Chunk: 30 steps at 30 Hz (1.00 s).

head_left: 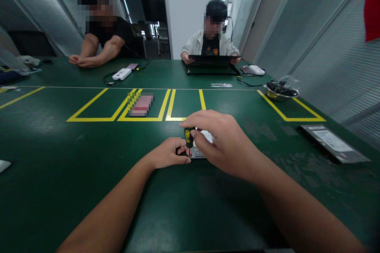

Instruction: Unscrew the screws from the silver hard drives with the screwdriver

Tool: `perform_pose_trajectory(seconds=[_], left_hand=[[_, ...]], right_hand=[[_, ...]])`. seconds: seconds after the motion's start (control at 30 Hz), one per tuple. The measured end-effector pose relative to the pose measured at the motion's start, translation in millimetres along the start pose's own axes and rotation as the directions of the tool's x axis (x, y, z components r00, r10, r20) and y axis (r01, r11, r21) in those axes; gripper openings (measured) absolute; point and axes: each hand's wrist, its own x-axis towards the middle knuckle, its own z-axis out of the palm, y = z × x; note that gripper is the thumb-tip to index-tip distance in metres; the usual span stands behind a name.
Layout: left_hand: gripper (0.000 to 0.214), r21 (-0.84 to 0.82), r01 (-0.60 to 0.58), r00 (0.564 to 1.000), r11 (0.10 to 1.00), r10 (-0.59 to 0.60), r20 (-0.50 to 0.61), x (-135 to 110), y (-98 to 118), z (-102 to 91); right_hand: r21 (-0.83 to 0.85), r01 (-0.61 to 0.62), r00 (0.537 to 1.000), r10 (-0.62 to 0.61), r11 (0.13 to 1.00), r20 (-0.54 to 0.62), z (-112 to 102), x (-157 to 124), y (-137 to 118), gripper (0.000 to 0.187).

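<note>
On the green table [166, 205] lies a small silver device with a pale top, which looks like a hard drive [198, 151]. Much of it is hidden beneath my right hand [221, 136]. That hand is closed round the black and yellow handle of a screwdriver [188, 136], held upright. The screwdriver's shaft points down at the drive's near left corner. From the left, my left hand [169, 151] grips this same corner, thumb in front and fingers curled beside the shaft.
Yellow tape rectangles [139, 119] mark the table. A flat metal unit with a white label [332, 142] and a metal bowl of dark items [281, 90] stand to the right. Two people sit opposite; one holds a black panel [213, 58]. White power banks [122, 74] lie with cables.
</note>
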Motion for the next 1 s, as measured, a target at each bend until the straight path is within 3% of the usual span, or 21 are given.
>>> perform_pose_trajectory(seconds=[0.2,0.43,0.63,0.87,1.0], left_hand=[[0.021,0.063,0.025,0.999,0.998,-0.023,-0.026,-1,4,-0.3],[0.021,0.044,-0.001,1.0,0.999,0.002,-0.009,-1,4,-0.1],[0.021,0.055,0.021,0.999,0.998,-0.018,-0.042,-3,9,-1.5],[0.022,0.032,-0.017,1.0,0.999,0.017,-0.019,-1,3,-0.6],[0.025,0.009,-0.009,1.0,1.0,0.009,-0.024,-1,0,0.4]], right_hand=[[0.005,-0.024,0.999,0.024,1.0,-0.027,3,1,3,0.016],[0.047,-0.017,1.0,0.017,0.999,-0.011,4,0,3,0.027],[-0.023,-0.006,0.999,0.005,1.0,-0.048,4,2,5,0.01],[0.07,-0.027,1.0,0.026,0.997,0.011,2,2,9,0.032],[0.077,0.043,0.998,-0.047,0.996,0.042,1,2,12,0.038]])
